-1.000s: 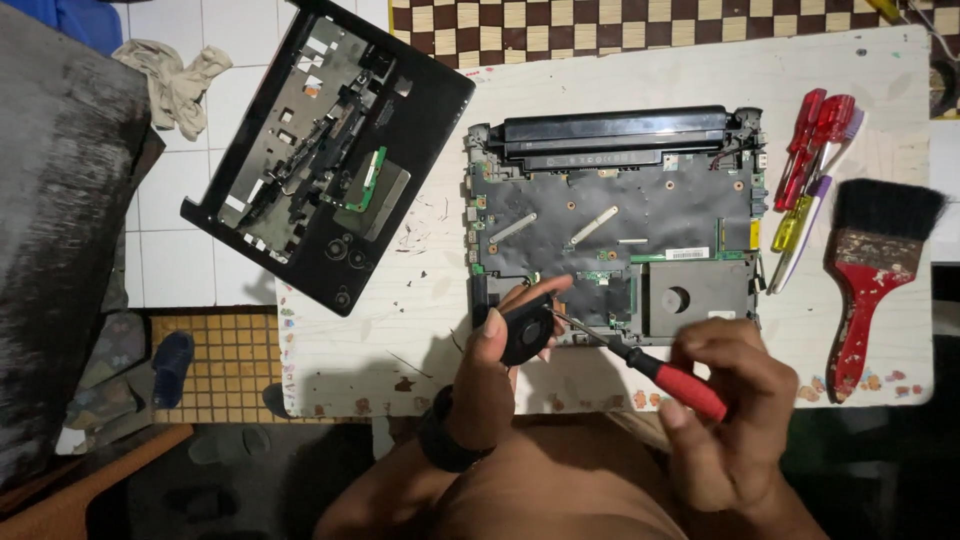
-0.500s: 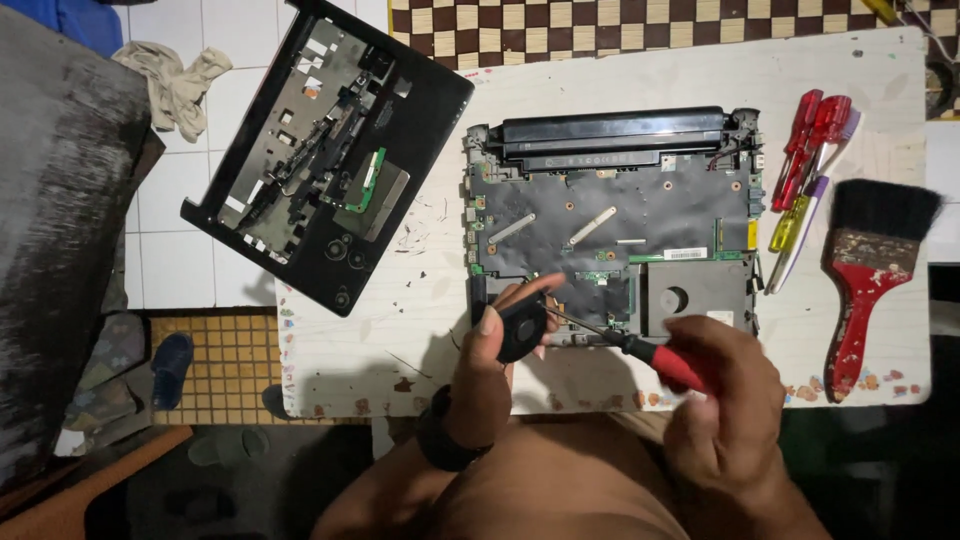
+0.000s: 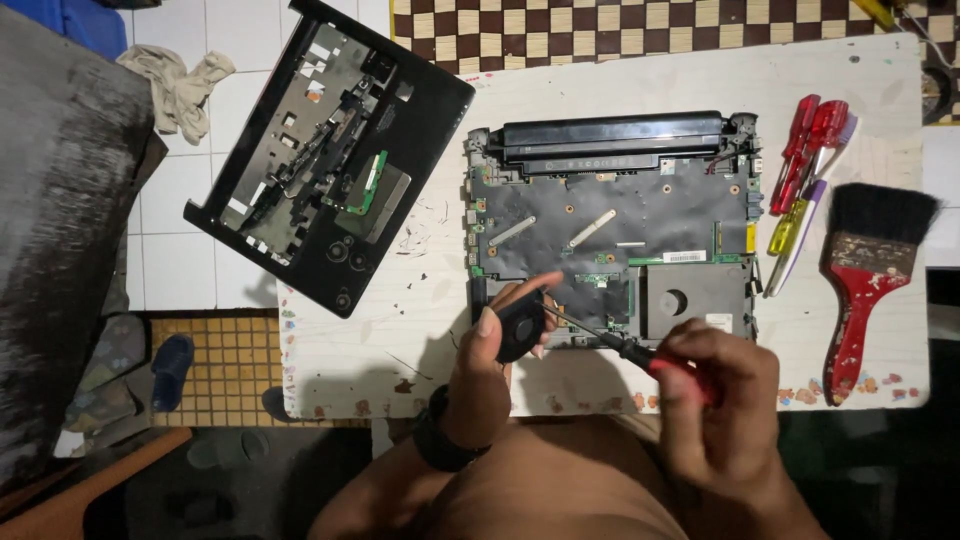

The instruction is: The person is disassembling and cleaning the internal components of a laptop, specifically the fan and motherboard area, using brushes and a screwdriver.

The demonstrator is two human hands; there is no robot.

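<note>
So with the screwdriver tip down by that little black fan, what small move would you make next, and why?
Probably keep the tip seated and turn. The right hand grips the red-handled screwdriver, its thin shaft angled to the small round black fan, which the left hand pinches at the near left corner of the opened grey laptop base. The screw itself is too small to see.

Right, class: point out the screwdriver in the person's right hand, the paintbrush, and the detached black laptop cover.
screwdriver [image 3: 622, 347], head view, on its black collar.
paintbrush [image 3: 868, 285], head view, on its red ferrule.
detached black laptop cover [image 3: 330, 160], head view, on its inner middle.
</note>
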